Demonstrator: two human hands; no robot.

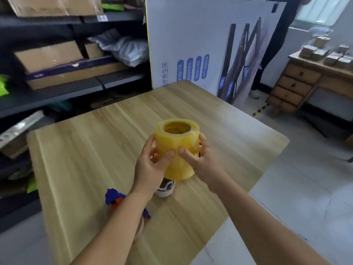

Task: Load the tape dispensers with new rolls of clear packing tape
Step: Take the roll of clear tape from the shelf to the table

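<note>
Yellowish, translucent stacked rolls of clear packing tape, still wrapped together as one tall cylinder, are held upright in the air above the light wooden worktop, between both hands. At the left side, the left hand has its fingers curled around the cylinder, with the thumb pressed on the near face. At the right side, the right hand grips in the same way, its thumb lying across the front and almost meeting the left thumb. Both bare forearms reach in from the lower edge. Directly under the cylinder, a white and dark roll-shaped object stands on the worktop, partly hidden by the left wrist. A blue and orange tape dispenser lies near it, partly covered by the left forearm. Behind the worktop stands a large white printed cardboard box, dark metal shelves with brown cartons are at the left, and a wooden desk with drawers is at the right.
</note>
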